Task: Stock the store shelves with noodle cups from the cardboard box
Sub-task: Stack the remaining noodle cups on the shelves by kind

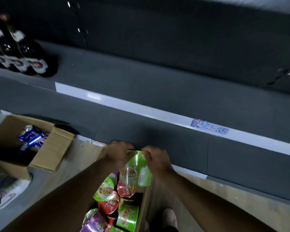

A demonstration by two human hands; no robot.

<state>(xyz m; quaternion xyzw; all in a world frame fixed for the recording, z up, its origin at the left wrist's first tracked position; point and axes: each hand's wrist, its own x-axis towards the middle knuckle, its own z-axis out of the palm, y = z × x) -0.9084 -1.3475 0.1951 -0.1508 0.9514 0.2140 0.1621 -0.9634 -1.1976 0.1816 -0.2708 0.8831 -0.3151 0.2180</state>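
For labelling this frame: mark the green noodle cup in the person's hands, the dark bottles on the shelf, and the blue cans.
green noodle cup [137, 169], head view, on its side wall.
dark bottles [38, 64], head view, label of the rightmost bottle.
blue cans [33, 136], head view, side of one can.

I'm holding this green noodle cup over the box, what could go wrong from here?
1. The left hand and right hand grip the green cup only near its top, so it might slip back onto the other cups in the cardboard box.
2. The shelf edge lies close beyond the hands; lifting could bump the cup against it.
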